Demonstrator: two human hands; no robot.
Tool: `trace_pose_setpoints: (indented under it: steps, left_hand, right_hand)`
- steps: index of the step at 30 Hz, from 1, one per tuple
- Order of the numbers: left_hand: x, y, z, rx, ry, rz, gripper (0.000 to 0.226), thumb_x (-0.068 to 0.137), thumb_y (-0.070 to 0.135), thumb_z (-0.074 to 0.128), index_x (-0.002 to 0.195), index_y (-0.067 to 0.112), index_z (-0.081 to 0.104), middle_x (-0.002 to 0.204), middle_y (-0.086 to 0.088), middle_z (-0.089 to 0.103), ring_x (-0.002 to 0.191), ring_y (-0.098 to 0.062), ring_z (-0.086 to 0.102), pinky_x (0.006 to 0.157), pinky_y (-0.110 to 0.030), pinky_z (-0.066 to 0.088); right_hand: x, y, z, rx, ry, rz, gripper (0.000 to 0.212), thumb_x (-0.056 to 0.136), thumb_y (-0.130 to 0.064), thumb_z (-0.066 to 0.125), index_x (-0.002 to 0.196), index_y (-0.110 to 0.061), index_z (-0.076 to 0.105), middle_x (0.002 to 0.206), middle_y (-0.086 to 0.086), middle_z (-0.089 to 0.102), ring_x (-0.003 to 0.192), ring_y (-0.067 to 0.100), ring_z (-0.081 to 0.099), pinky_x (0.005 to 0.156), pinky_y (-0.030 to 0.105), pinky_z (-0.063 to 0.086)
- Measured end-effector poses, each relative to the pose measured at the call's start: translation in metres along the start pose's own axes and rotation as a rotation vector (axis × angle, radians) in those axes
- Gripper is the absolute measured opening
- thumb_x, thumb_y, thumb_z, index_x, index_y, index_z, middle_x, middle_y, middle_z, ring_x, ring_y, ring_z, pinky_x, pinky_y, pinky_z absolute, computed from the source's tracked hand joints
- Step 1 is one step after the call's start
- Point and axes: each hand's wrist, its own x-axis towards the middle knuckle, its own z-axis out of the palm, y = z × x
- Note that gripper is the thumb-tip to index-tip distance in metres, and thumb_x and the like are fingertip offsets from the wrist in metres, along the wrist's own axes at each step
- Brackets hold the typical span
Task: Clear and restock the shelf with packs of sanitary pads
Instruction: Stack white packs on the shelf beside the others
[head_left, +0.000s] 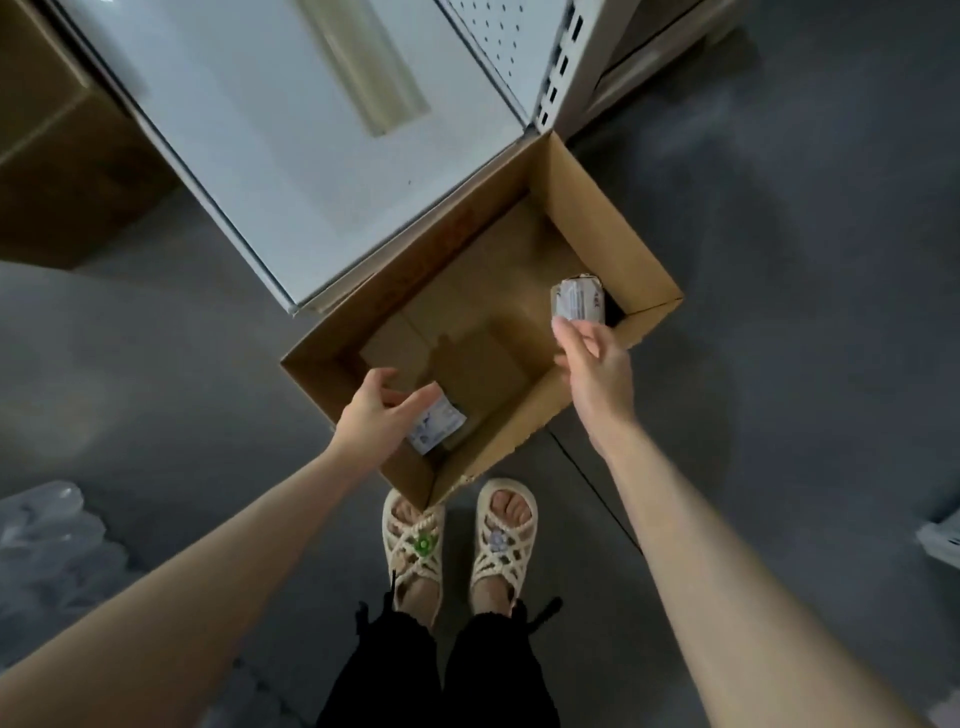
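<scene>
Both arms reach down, left grip (387, 413) curled round 1 pack (441, 423), right grip (592, 358) touching a 2nd pack (579, 301), hold unclear, inside the cardboard box (597, 208) beside the bare shelf (260, 130); probably restocking, lifting next.

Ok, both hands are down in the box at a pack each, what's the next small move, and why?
Probably grip both and lift: the left hand lies over the near pack, the right hand touches the corner pack in the cardboard box, and the white shelf beside it shows no packs. Neither grip looks firm yet.
</scene>
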Motion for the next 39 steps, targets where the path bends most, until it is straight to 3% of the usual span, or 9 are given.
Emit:
trace_pose_setpoints:
  steps: [5, 8, 16, 19, 24, 30, 36, 38, 39]
  left_hand:
    - [0.077, -0.042, 0.032, 0.02, -0.015, -0.054, 0.071, 0.091, 0.048, 0.059, 0.148, 0.018, 0.028, 0.141, -0.007, 0.049, 0.123, -0.024, 0.051, 0.072, -0.022, 0.042]
    - [0.116, -0.061, 0.048, 0.028, -0.063, -0.078, 0.078, 0.087, 0.05, 0.063, 0.149, 0.018, 0.026, 0.146, -0.007, 0.043, 0.127, -0.027, 0.048, 0.082, -0.03, 0.042]
    - [0.193, -0.086, 0.068, 0.11, -0.204, -0.109, 0.119, 0.062, 0.065, 0.078, 0.154, 0.018, 0.018, 0.153, -0.007, 0.034, 0.136, -0.029, 0.04, 0.11, -0.042, 0.038]
    - [0.214, -0.093, 0.076, 0.181, -0.216, -0.106, 0.117, 0.065, 0.052, 0.083, 0.154, 0.017, 0.017, 0.153, -0.01, 0.033, 0.137, -0.03, 0.038, 0.111, -0.045, 0.037]
    - [0.233, -0.108, 0.084, 0.274, -0.262, -0.09, 0.121, 0.056, 0.05, 0.088, 0.151, 0.012, 0.022, 0.148, -0.009, 0.04, 0.132, -0.029, 0.043, 0.108, -0.047, 0.041]
    - [0.249, -0.112, 0.094, 0.536, -0.246, -0.092, 0.123, 0.057, 0.06, 0.084, 0.151, 0.013, 0.02, 0.155, -0.012, 0.024, 0.14, -0.035, 0.03, 0.111, -0.05, 0.035]
    - [0.255, -0.113, 0.093, 0.52, -0.313, -0.131, 0.129, 0.039, 0.075, 0.08, 0.143, 0.013, 0.038, 0.143, -0.009, 0.048, 0.128, -0.029, 0.047, 0.105, -0.047, 0.042]
    - [0.257, -0.109, 0.09, 0.425, -0.263, -0.144, 0.113, 0.046, 0.069, 0.083, 0.136, 0.013, 0.045, 0.136, -0.009, 0.055, 0.121, -0.027, 0.053, 0.1, -0.044, 0.046]
    - [0.256, -0.105, 0.089, 0.35, -0.244, -0.14, 0.093, 0.055, 0.061, 0.084, 0.128, 0.014, 0.051, 0.129, -0.008, 0.059, 0.113, -0.024, 0.057, 0.095, -0.04, 0.049]
  right_hand:
    - [0.066, 0.041, 0.018, -0.081, 0.017, 0.014, 0.042, 0.093, -0.045, 0.059, 0.125, -0.018, 0.054, 0.129, 0.0, 0.056, 0.115, 0.015, 0.053, 0.093, 0.029, 0.042]
    - [0.105, 0.058, 0.027, -0.125, 0.046, 0.024, 0.059, 0.092, -0.048, 0.06, 0.141, -0.02, 0.043, 0.144, 0.001, 0.046, 0.127, 0.019, 0.047, 0.092, 0.026, 0.037]
    - [0.185, 0.092, 0.049, -0.398, 0.151, 0.056, 0.094, 0.081, -0.056, 0.07, 0.153, -0.02, 0.023, 0.157, 0.006, 0.024, 0.142, 0.031, 0.026, 0.115, 0.047, 0.029]
    - [0.206, 0.103, 0.056, -0.45, 0.168, 0.074, 0.105, 0.079, -0.055, 0.072, 0.156, -0.02, 0.01, 0.162, 0.007, 0.01, 0.146, 0.033, 0.013, 0.117, 0.051, 0.022]
    - [0.228, 0.107, 0.065, -0.557, 0.238, 0.13, 0.115, 0.075, -0.056, 0.076, 0.156, -0.018, 0.003, 0.162, 0.012, 0.009, 0.147, 0.038, 0.01, 0.116, 0.053, 0.016]
    - [0.244, 0.117, 0.066, -0.663, 0.317, 0.153, 0.112, 0.072, -0.047, 0.082, 0.151, -0.013, 0.01, 0.153, 0.017, 0.023, 0.139, 0.04, 0.025, 0.113, 0.05, 0.025]
    - [0.253, 0.121, 0.068, -0.615, 0.305, 0.157, 0.087, 0.078, -0.022, 0.081, 0.139, -0.011, 0.02, 0.14, 0.018, 0.045, 0.126, 0.039, 0.044, 0.101, 0.048, 0.043]
    - [0.255, 0.116, 0.069, -0.507, 0.267, 0.152, 0.086, 0.075, -0.02, 0.084, 0.137, -0.011, 0.025, 0.137, 0.016, 0.05, 0.123, 0.037, 0.05, 0.097, 0.046, 0.048]
    - [0.253, 0.114, 0.069, -0.464, 0.239, 0.14, 0.083, 0.074, -0.02, 0.084, 0.135, -0.011, 0.028, 0.135, 0.015, 0.052, 0.121, 0.036, 0.053, 0.095, 0.045, 0.05]
